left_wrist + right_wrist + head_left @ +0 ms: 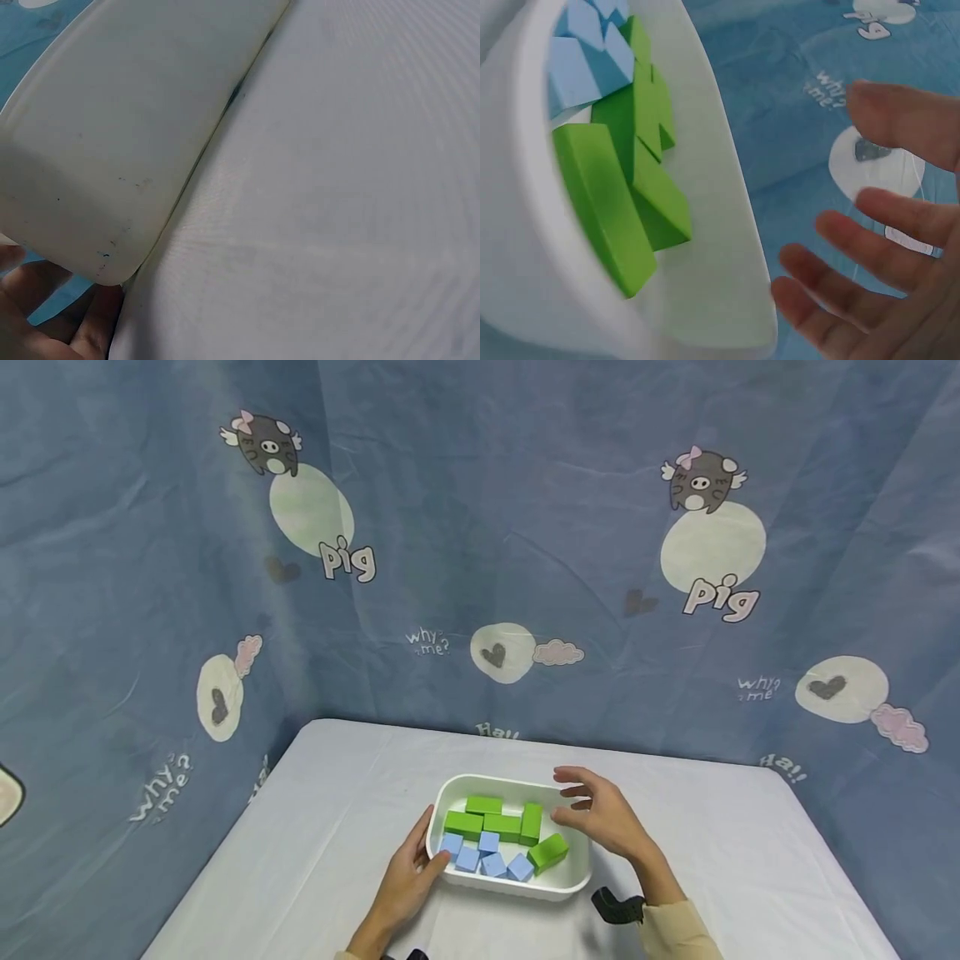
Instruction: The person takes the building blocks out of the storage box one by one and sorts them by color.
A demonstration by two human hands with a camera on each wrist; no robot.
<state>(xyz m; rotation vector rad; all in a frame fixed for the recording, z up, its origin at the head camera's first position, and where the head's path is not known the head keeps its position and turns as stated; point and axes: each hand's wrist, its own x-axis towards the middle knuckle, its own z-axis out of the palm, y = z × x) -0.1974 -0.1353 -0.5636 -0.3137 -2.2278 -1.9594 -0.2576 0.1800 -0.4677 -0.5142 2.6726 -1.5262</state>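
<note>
A white plastic tub [517, 890] with rounded corners rests on the white-covered table. Several green rectangular blocks [502, 827] lie in its back and right parts, and several light blue cubes [493, 865] sit along the front left. My left hand [403, 883] holds the tub's left end, thumb at the front-left rim and fingers along the outer side. Over the right end of the tub is my right hand [606, 817], fingers spread and holding nothing. In the right wrist view, a green block [604, 210] leans near the tub's end wall, apart from the fingers.
The white cloth [345, 793] covers the table around the tub. Behind and to the left hangs a blue curtain [450, 527] printed with pigs and lettering. A black strap [618, 907] is on the right wrist, by a beige sleeve [678, 931].
</note>
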